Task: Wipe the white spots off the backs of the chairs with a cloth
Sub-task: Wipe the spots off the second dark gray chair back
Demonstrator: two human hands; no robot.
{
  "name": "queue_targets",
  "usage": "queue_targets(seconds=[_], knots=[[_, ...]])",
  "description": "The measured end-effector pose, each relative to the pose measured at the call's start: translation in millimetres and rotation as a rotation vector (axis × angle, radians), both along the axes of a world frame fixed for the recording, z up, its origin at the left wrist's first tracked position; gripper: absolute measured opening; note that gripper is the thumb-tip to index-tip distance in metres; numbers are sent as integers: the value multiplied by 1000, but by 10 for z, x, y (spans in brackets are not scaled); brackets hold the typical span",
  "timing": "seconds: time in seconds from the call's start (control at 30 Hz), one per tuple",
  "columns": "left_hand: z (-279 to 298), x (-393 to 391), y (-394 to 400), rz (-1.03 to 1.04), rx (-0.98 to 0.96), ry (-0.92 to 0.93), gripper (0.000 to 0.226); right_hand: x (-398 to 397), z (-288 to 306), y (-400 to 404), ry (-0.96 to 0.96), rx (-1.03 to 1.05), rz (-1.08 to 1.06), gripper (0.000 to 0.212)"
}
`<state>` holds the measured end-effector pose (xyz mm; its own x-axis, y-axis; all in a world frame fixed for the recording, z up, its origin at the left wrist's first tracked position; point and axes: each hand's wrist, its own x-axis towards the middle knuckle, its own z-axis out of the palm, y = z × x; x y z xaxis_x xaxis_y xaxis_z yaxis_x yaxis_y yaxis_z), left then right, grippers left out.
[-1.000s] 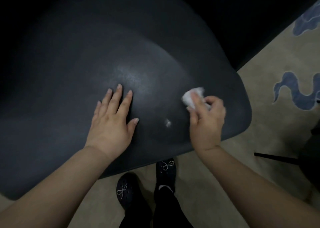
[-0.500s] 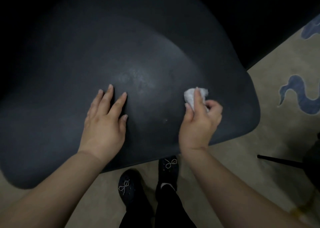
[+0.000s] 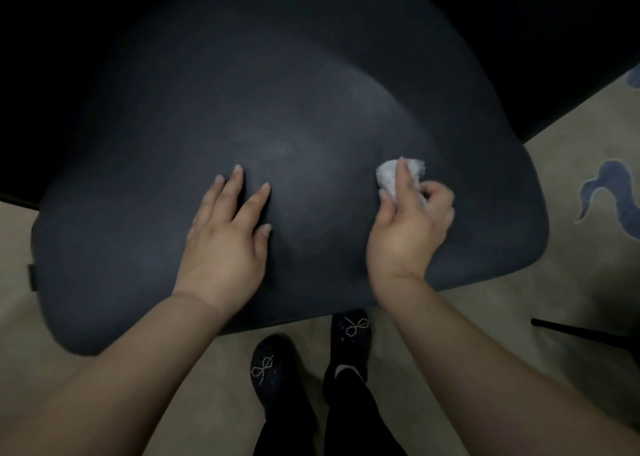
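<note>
white cloth (image 3: 398, 175) in right hand (image 3: 408, 230)

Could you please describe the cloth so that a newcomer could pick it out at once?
Start at the big dark chair back filling the view. On its right side, the right hand pinches a small crumpled cloth against it, the only white thing there.

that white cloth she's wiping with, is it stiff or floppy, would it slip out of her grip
The cloth looks soft and floppy: it sits bunched in the right hand. Probably very light, being a small wad. Unlikely to slip, since finger and thumb pinch it against the chair back.
</note>
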<state>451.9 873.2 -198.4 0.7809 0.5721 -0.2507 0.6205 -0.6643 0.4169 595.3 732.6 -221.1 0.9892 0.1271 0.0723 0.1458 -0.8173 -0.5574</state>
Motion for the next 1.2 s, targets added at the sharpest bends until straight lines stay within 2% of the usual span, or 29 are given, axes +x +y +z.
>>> queue_targets(seconds=[0.07, 0.13, 0.2, 0.3, 0.37, 0.43, 0.5, 0.6, 0.67, 0.73, 0.77, 0.87, 0.9, 0.97, 1.03, 1.1, 1.17, 1.2], knots=[[3, -4, 5, 0, -4, -4, 52, -291, 4, 143, -4, -3, 138, 53], [-1, -7, 9, -1, -9, 0, 53, -444, -9, 282, 16, 0, 422, 53], [-16, -14, 18, 0, -8, -1, 53, -228, 2, 349, 12, -28, 583, 49], [-32, -36, 37, 15, -10, -16, 52, 435, -2, 315, -75, -115, 424, 45], [-31, -48, 49, 28, -12, -26, 51, 816, -5, 310, -50, -102, 218, 43], [-33, -41, 58, 36, -11, -30, 50, 832, 4, 421, -10, -82, 145, 43], [-31, -17, 51, 40, -11, -40, 50, 484, 20, 592, -17, -106, 330, 46], [-39, 19, 72, 87, -13, -89, 46, -131, 30, 744, -25, -9, 765, 45], [-45, 32, 122, 152, 1, -142, 43, -60, 50, 733, -28, -11, 870, 43], [-47, 55, 207, 227, -2, -159, 44, 327, 36, 699, -82, -109, 776, 43], [-50, 64, 263, 255, -4, -153, 45, 586, 13, 685, -116, -143, 658, 43], [-68, 75, 439, 283, 12, -109, 47, 1099, -46, 747, -63, -69, 279, 42], [-71, 81, 493, 280, 20, -91, 48, 1052, -41, 843, -53, -54, 251, 43], [-56, 97, 592, 286, 31, -61, 52, 750, -41, 1053, -73, -101, 419, 44], [-30, 118, 709, 321, 40, -41, 59, 456, -21, 1196, -70, -70, 706, 44], [-2, 119, 857, 361, 61, -4, 69, 493, -15, 1250, -68, -58, 869, 41], [21, 97, 1013, 367, 56, 67, 84, 821, -9, 1307, -145, -103, 838, 40], [27, 78, 1083, 356, 37, 103, 91, 1024, -20, 1358, -167, -120, 753, 40]])
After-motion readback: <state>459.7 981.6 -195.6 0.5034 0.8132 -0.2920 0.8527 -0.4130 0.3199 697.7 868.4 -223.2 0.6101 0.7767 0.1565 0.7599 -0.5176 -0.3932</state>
